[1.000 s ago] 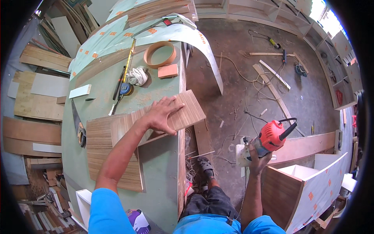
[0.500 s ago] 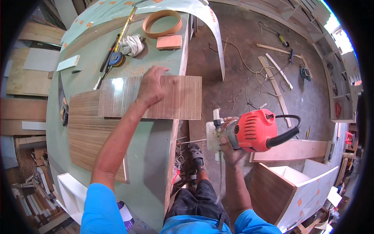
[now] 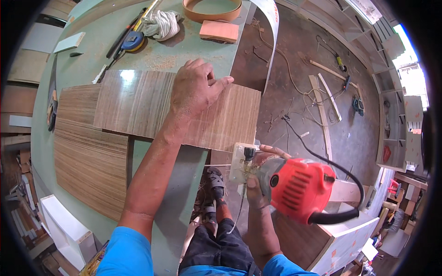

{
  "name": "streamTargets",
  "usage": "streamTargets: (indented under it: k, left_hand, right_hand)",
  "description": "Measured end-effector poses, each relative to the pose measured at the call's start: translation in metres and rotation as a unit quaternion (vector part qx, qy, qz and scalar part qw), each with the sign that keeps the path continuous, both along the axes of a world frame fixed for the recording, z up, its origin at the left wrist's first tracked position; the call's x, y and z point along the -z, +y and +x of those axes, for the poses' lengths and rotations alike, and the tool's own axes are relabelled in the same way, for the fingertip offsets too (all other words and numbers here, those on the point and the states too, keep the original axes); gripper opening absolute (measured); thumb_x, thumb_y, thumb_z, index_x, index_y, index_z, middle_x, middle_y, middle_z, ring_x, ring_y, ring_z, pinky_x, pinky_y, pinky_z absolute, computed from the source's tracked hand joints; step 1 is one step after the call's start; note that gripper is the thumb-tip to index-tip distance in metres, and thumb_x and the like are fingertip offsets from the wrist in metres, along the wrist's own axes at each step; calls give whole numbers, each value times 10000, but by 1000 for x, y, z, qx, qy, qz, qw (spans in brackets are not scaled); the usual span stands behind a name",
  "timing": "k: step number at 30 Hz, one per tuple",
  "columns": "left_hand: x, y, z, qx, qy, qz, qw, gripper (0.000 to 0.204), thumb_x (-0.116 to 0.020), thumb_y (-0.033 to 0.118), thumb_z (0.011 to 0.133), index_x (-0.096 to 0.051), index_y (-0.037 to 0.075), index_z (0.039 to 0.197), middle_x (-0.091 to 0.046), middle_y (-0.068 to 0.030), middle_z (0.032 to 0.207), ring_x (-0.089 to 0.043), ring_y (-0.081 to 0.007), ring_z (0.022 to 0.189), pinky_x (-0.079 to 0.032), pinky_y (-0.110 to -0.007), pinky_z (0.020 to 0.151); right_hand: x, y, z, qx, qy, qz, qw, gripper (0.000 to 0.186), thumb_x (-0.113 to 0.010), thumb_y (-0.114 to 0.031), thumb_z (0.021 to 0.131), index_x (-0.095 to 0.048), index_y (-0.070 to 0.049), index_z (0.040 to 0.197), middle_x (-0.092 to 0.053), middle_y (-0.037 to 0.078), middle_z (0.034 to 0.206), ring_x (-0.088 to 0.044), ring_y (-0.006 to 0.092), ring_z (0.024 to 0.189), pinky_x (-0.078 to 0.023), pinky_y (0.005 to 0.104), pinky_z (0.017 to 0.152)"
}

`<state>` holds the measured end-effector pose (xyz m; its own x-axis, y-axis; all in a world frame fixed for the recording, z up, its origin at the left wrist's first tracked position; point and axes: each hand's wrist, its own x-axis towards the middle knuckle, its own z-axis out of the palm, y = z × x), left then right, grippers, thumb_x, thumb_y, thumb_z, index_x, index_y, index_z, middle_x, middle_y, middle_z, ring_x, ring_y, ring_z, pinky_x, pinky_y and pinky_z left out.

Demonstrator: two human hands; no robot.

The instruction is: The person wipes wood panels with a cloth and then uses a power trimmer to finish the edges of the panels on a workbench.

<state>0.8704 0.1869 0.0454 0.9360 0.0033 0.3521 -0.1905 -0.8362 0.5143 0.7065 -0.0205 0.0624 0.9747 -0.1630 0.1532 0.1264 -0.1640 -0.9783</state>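
Observation:
A brown wood-grain board (image 3: 147, 101) lies across the workbench, its right end jutting past the bench edge. My left hand (image 3: 195, 87) bears down on it, fingers curled at its far edge and thumb out to the right. In my right hand (image 3: 259, 191) is a red trim router (image 3: 301, 188), tipped on its side with the motor to the right. The router's pale base plate (image 3: 238, 166) is at the board's near right corner; whether they touch I cannot tell. My palm hides part of the router body. Another wood-grain board (image 3: 87, 156) lies partly beneath the first.
On the far bench lie a blue tape measure (image 3: 133, 41), a white cord bundle (image 3: 161, 25), a pinkish block (image 3: 219, 31) and a roll of edge banding (image 3: 212, 11). The router's black cord (image 3: 340, 163) trails to the floor. A cabinet box (image 3: 340, 244) stands at right.
The router has come left and nearer the board's right corner. My left hand has settled from a blurred, raised pose onto the board. The view has shifted closer to the bench.

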Motion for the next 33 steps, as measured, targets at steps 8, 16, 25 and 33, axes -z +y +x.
streamTargets:
  k: [8, 16, 25, 33]
  left_hand:
    - [-4, -3, 1, 10, 39, -28, 999, 443, -812, 394, 825, -608, 44, 648, -574, -96, 772, -575, -268, 803, -484, -415, 782]
    - [-2, -1, 4, 18, 41, -31, 998, 407, -815, 354, 829, -622, 38, 661, -573, -93, 769, -575, -263, 809, -483, -413, 787]
    - [4, 1, 6, 34, -11, -49, 998, 462, -829, 346, 815, -558, 19, 635, -532, -94, 723, -559, -275, 725, -464, -426, 666]
    - [4, 2, 9, 50, -3, -60, 997, 448, -821, 325, 819, -550, 15, 643, -515, -98, 706, -548, -272, 724, -461, -423, 673]
  right_hand:
    - [16, 0, 0, 8, -24, -62, 998, 895, -820, -545, 773, -412, 40, 1315, -583, 191, 1178, -611, 252, 1039, -513, 371, 894]
    - [30, 12, 18, 47, -133, 3, 990, 1004, -832, -510, 785, -295, 27, 1441, -566, 207, 1226, -598, 272, 1117, -522, 407, 921]
    - [16, 16, 26, 30, -75, 54, 995, 964, -842, -500, 785, -324, 1, 1426, -565, 196, 1236, -607, 274, 1117, -529, 406, 935]
    - [20, 24, 48, 61, -106, 68, 990, 975, -846, -486, 772, -327, 25, 1421, -568, 220, 1234, -608, 286, 1113, -522, 424, 952]
